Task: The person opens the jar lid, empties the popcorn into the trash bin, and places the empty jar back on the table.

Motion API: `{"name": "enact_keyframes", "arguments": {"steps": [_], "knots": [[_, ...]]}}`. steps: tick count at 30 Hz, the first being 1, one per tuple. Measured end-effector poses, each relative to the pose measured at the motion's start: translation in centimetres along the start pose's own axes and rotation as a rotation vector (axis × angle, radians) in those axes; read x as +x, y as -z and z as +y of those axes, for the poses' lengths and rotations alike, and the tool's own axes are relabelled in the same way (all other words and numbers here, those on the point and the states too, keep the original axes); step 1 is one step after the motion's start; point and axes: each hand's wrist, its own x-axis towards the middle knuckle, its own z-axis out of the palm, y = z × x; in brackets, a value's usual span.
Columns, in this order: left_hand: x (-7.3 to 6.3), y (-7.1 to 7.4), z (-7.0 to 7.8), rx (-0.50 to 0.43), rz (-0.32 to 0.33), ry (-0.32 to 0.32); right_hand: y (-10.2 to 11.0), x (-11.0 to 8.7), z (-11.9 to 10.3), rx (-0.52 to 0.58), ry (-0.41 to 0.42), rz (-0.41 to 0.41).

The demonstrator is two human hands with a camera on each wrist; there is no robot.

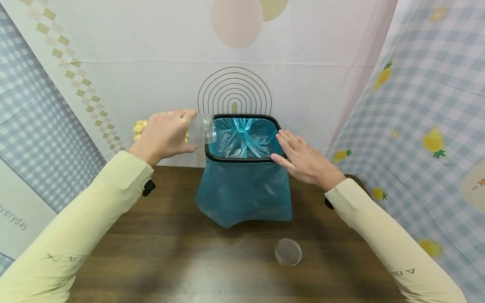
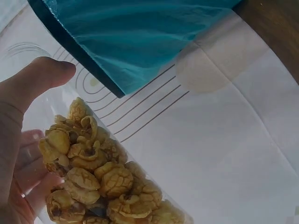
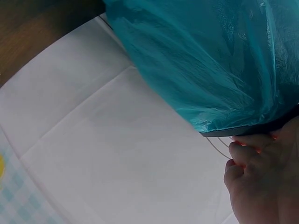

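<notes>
My left hand [image 1: 163,135] grips a clear plastic jar [image 1: 198,130] lying on its side in the air, its uncapped mouth at the left rim of a bin. Caramel popcorn [image 2: 107,177] fills the part of the jar away from the mouth, as the left wrist view shows. The bin has a black rim [image 1: 246,159] and a blue plastic liner [image 1: 246,191] draped over its outside and gathered in a knot within. Extended fingers of my right hand [image 1: 305,162] rest on the rim's right side; in the right wrist view they are partly hidden.
A round clear lid [image 1: 288,252] lies on the dark wooden table [image 1: 182,252] in front of the bin. Behind stands a white patterned cloth [image 1: 151,42], with checked cloth [image 1: 420,97] on the right and more on the left.
</notes>
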Motion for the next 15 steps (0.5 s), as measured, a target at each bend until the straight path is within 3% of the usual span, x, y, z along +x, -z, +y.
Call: {"name": "enact_keyframes", "arguments": {"steps": [7, 15], "knots": [[1.2, -0.3, 0.6, 0.061, -0.015, -0.078, -0.1, -0.1, 0.0, 0.002, -0.007, 0.004], [2.0, -0.6, 1.3, 0.115, 0.013, -0.168, -0.2, 0.0, 0.0, -0.007, 0.006, 0.014]]}}
